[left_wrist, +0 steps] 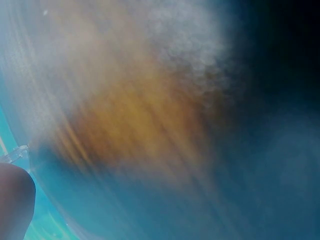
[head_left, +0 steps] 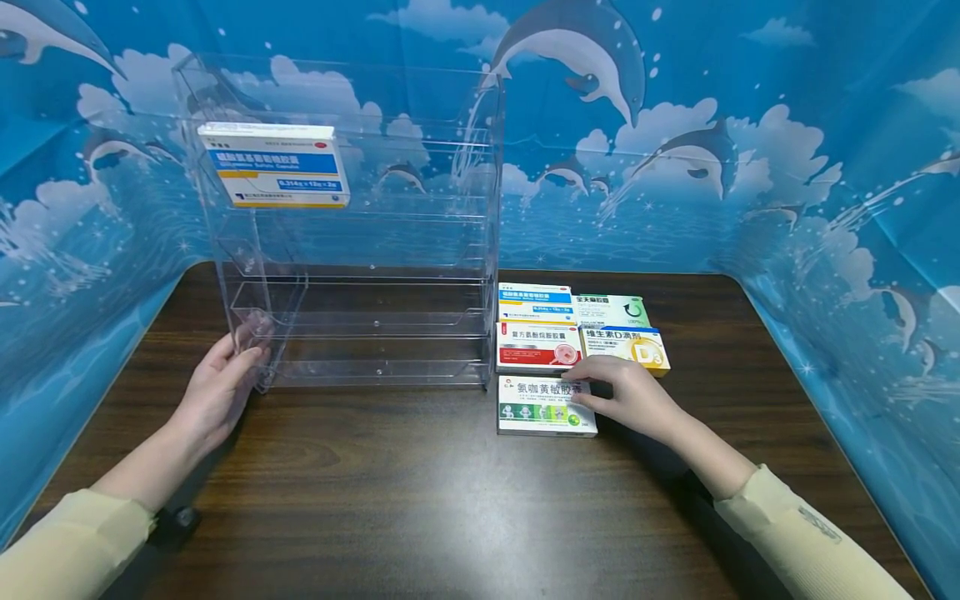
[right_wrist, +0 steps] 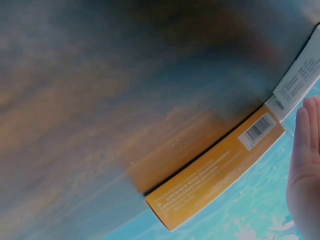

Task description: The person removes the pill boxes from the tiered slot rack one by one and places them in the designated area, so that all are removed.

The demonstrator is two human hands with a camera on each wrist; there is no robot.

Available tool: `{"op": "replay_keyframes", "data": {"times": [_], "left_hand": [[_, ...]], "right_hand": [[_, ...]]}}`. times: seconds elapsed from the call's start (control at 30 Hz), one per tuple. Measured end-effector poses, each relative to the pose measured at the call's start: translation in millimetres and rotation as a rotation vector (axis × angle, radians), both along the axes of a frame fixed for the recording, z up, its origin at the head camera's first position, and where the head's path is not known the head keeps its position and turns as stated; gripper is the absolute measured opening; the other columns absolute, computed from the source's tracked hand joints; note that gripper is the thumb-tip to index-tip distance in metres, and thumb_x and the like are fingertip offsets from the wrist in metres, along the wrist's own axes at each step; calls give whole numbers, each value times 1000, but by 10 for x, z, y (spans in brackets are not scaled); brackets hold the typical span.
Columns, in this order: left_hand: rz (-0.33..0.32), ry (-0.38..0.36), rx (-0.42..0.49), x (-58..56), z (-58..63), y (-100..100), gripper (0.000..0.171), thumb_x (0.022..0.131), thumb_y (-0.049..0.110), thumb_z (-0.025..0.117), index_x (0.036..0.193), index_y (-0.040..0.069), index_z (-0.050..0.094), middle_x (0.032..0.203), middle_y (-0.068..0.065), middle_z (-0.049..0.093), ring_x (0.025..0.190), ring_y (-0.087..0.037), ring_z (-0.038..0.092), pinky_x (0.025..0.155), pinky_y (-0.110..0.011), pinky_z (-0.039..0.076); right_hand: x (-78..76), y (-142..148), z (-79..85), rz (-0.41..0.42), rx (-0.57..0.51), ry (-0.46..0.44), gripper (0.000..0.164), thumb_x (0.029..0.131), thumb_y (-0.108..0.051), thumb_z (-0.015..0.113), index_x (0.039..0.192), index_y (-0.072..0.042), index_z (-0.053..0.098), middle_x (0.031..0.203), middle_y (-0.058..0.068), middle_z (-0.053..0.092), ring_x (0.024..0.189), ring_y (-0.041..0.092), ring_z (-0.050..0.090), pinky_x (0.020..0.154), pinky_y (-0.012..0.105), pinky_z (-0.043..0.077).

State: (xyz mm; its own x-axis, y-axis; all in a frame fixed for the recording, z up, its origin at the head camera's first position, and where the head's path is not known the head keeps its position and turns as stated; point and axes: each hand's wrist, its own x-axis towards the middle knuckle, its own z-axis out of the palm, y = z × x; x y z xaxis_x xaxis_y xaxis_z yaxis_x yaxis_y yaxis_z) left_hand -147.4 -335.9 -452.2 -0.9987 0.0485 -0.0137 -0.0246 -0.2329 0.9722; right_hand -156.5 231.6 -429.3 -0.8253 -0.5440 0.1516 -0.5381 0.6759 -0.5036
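In the head view, my left hand (head_left: 217, 387) grips the lower left side of a clear plastic display rack (head_left: 375, 371), thumb in front. A white, blue and yellow medicine box (head_left: 277, 171) leans on an upper tier at the rack's left. My right hand (head_left: 633, 396) is over the right end of a white and green medicine box (head_left: 536, 408) lying flat on the table, its fingertips at the box's upper right part. The left wrist view is mostly blurred, with one fingertip (left_wrist: 15, 200) at its left edge. Extended fingers of the right hand show in the right wrist view.
Behind the green box lie a red and white box (head_left: 536, 346), a blue and white box (head_left: 534, 302), a yellow vitamin D box (head_left: 626, 348) and a pale green box (head_left: 611, 310). They sit close to the rack's right side. A blue dolphin-print cloth (head_left: 637, 225) surrounds the dark wooden table (head_left: 360, 500).
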Motion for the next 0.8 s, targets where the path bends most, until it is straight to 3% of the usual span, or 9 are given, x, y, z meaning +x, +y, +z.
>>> {"op": "replay_keyframes", "data": {"times": [0.13, 0.4, 0.57, 0.8], "left_hand": [[6, 4, 23, 0, -5, 7, 54, 113, 7, 49, 165, 19, 37, 139, 27, 61, 122, 16, 60, 133, -20, 17], [19, -5, 14, 3, 5, 13, 52, 113, 7, 50, 162, 21, 42, 136, 28, 63, 121, 15, 60, 129, -14, 26], [24, -5, 12, 7, 8, 15, 53, 113, 9, 51, 163, 20, 41, 136, 27, 63, 122, 14, 59, 121, -11, 35], [28, -7, -12, 7, 7, 12, 58, 113, 9, 51, 167, 14, 31, 139, 25, 61, 123, 16, 59, 125, -12, 32]], "right_hand": [[104, 20, 2, 34, 8, -9, 43, 83, -15, 93, 123, -16, 79, 124, -1, 79, 114, 18, 72, 101, 46, 62], [242, 44, -57, 122, 21, 12, 52, 78, -20, 97, 126, -20, 78, 125, -7, 77, 116, 14, 69, 100, 39, 63], [240, 32, -69, 138, 25, 28, 51, 80, -16, 95, 128, -19, 77, 128, -7, 76, 119, 15, 68, 100, 40, 62], [189, 1, -67, 137, 41, 42, 48, 83, -15, 93, 128, -18, 77, 128, -6, 76, 122, 16, 68, 103, 43, 61]]}}
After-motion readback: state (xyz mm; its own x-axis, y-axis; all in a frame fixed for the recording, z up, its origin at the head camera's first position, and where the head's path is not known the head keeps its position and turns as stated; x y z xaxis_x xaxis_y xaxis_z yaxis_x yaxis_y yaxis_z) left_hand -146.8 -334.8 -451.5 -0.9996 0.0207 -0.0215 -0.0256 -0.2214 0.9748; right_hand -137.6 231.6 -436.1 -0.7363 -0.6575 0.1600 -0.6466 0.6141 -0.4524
